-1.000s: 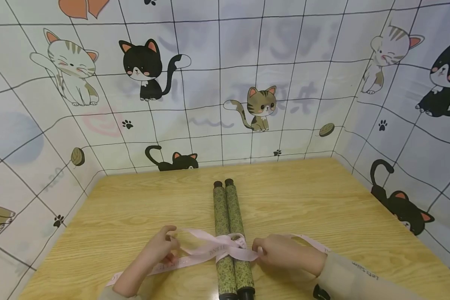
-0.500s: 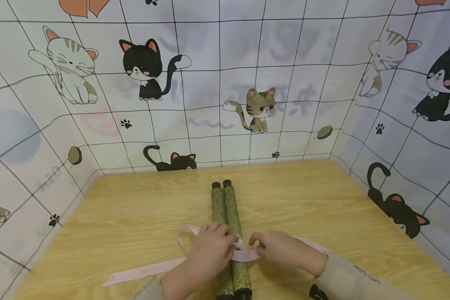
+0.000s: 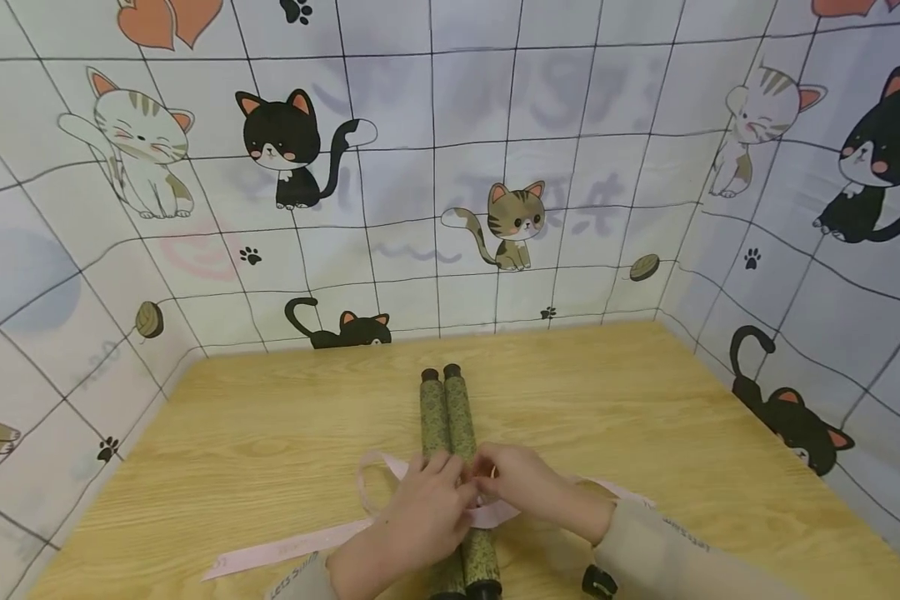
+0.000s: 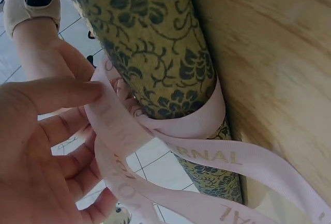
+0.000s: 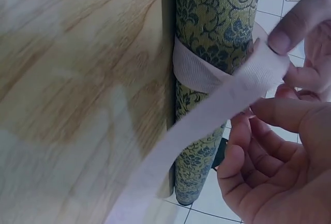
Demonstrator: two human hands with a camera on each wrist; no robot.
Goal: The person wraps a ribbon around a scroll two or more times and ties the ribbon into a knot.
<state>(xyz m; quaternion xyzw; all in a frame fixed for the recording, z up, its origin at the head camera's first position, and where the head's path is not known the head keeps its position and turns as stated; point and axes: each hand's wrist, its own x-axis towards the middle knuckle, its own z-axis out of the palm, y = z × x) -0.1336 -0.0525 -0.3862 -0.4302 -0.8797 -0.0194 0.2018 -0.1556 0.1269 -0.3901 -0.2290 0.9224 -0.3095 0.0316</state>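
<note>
Two long rolls lie side by side on the table, a left roll and a right roll, in green-gold floral cloth with black end knobs. A pale pink lettered ribbon wraps around them, with crossed strands and loops. My left hand lies over the rolls; its thumb and fingers pinch a ribbon loop. Close against it, my right hand has its thumb and index fingertips together at the ribbon's edge. The knot area is mostly hidden by both hands.
The wood-grain table extends around the rolls. One ribbon tail lies flat to the left, another passes behind the right wrist. Cat-patterned, gridded sheets enclose the back and sides. A black device is on the right wrist.
My left hand has moved right from the left tail area onto the rolls and now holds the ribbon there. My right hand has shifted left, so the fingertips of both hands meet over the knot.
</note>
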